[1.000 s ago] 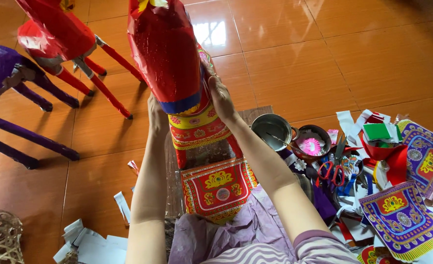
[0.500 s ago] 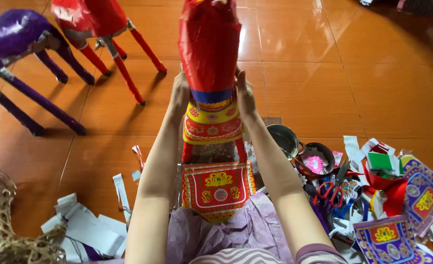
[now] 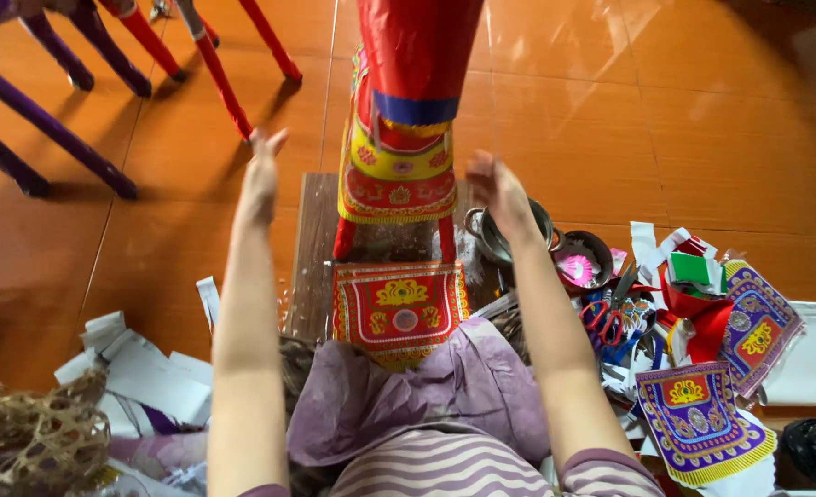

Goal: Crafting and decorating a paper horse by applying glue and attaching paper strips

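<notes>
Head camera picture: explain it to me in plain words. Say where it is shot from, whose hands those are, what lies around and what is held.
The picture comes from a camera worn on a person's head, looking down past their lap to an orange tiled floor. The two bare arms reaching forward are that person's own. The left hand and the right hand are both open, held in the air on either side of a tall red paper figure with yellow and blue decorated bands. Neither hand touches it in this picture, so nothing is held. The figure stands on thin red legs on a low wooden board. A matching red decorated panel lies near the lap. To the right are two small metal bowls, red-handled scissors and purple printed paper pieces. White paper scraps lie to the left.
</notes>
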